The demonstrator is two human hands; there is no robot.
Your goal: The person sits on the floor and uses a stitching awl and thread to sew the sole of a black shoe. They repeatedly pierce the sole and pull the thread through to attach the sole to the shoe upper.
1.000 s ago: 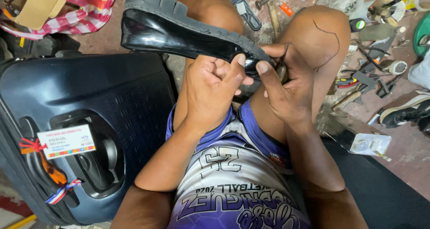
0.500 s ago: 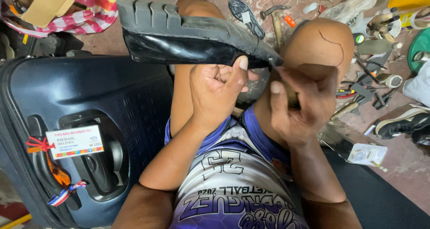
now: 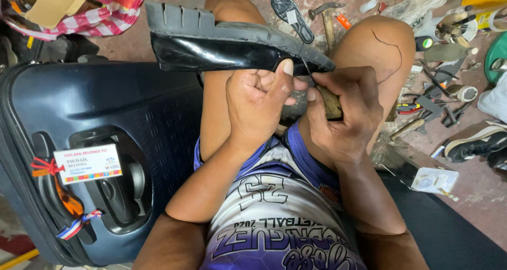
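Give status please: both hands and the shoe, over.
Left hand steadies black shoe, thumb against sole. Right hand shut on wooden-handled tool at shoe's toe end. Dark suitcase close beside left arm.

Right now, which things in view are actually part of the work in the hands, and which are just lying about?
In hand:
- black shoe, steadied by the left hand
- wooden-handled tool, gripped by the right hand at the shoe's toe

Lying about:
- dark suitcase with tag
- loose shoe sole
- hammer
- sneaker
- striped bag
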